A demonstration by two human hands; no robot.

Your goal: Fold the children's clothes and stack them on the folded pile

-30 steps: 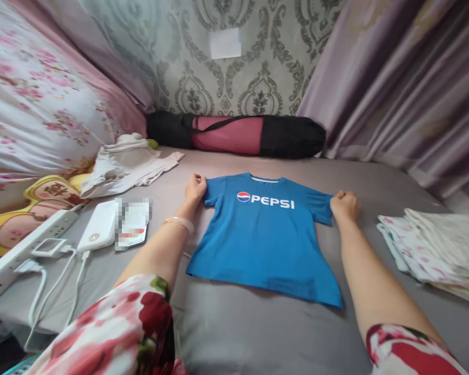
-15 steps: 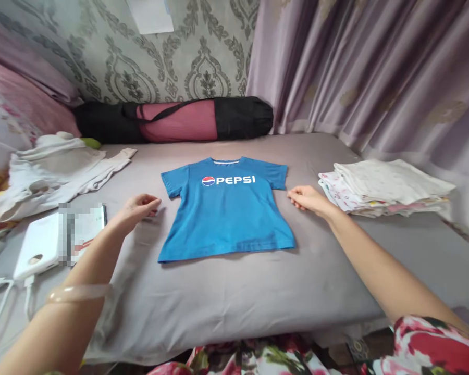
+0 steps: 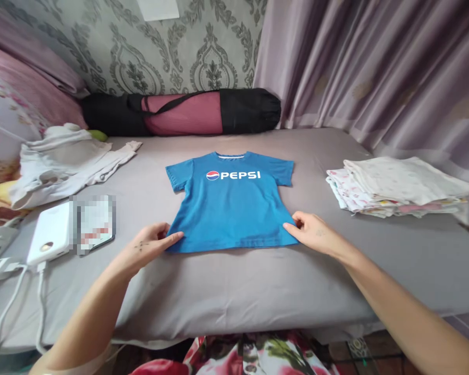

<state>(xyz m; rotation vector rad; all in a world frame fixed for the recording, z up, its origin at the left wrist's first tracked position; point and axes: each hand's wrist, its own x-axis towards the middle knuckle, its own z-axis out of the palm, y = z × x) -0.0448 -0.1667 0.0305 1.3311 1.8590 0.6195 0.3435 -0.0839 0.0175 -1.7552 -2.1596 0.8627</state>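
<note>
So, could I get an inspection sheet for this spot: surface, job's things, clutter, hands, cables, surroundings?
Surface: grey sheet, lightly wrinkled near the front.
Job's things: blue T-shirt, spread out, PEPSI print up.
Clutter: white power bank, pixelated phone and crumpled white garment on the left; stack of cloths on the right.
Hands: left hand and right hand at the shirt's lower corners, thumbs on top; grip unclear.
Cables: white cables at left, one plugged into the power bank.
Surroundings: patterned wall, purple curtain, long bag at the back.

The shirt (image 3: 232, 213) is coloured blue and lettered in white; behind it, a bag (image 3: 191, 115) is banded black and pink.
</note>
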